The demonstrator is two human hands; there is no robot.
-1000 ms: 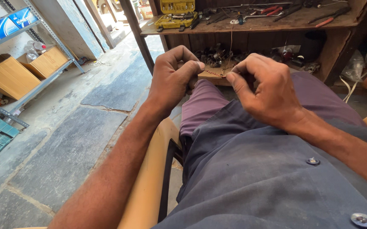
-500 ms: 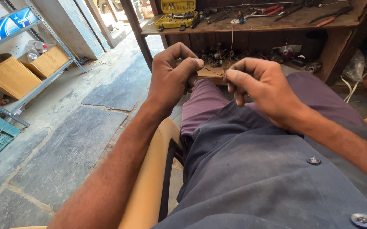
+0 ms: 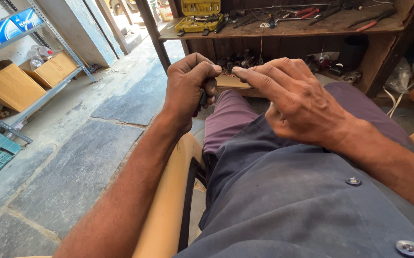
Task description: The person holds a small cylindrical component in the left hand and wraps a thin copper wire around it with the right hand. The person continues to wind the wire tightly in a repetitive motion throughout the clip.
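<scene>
A short reddish wire (image 3: pixel 227 73) stretches between both hands above the person's lap, in front of the wooden workbench (image 3: pixel 283 28). The left hand (image 3: pixel 188 86) pinches one end with thumb and forefinger, curled round a small dark thing (too hidden to identify). The right hand (image 3: pixel 295 102) pinches the other end, remaining fingers loosely spread. A yellow tool case (image 3: pixel 199 16) sits on the bench.

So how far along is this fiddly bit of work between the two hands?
Done: hard to judge; the thin reddish wire looks twisted between the fingertips, but it is too small to be sure. In hand: the left hand grips a small dark piece, mostly hidden, while the right hand pinches the wire's other end. Left: not clear; the yellow tool case sits open on the wooden bench.
</scene>
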